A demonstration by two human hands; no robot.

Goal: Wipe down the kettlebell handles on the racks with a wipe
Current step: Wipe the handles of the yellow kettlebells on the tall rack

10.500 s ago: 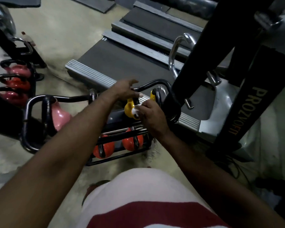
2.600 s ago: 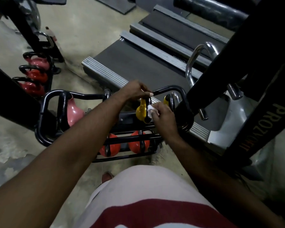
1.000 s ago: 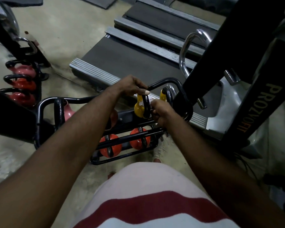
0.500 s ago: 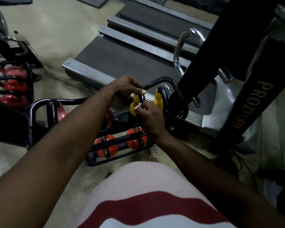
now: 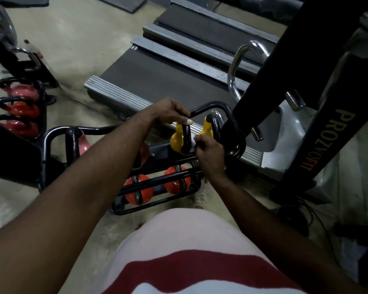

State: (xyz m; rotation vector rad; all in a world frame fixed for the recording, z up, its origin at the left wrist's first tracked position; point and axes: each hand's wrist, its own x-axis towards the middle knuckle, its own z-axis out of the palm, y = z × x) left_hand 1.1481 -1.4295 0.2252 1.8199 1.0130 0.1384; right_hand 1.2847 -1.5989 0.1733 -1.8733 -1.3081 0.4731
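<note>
Upper kettlebells: yellow, with black handles.
Lower kettlebells: orange-red.
Left kettlebell: pink.
Rack: black.
Wipe: white.
Shirt: pale pink with a dark red band.
Treadmill: dark grey belt, ribbed silver edges.
Post: black, with gold and orange lettering.
Floor: mottled beige-grey.

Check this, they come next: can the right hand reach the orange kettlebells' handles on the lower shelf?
Probably yes: the right hand, pinching the wipe, is just above the orange kettlebells; a black rail crosses them but leaves gaps.
</note>
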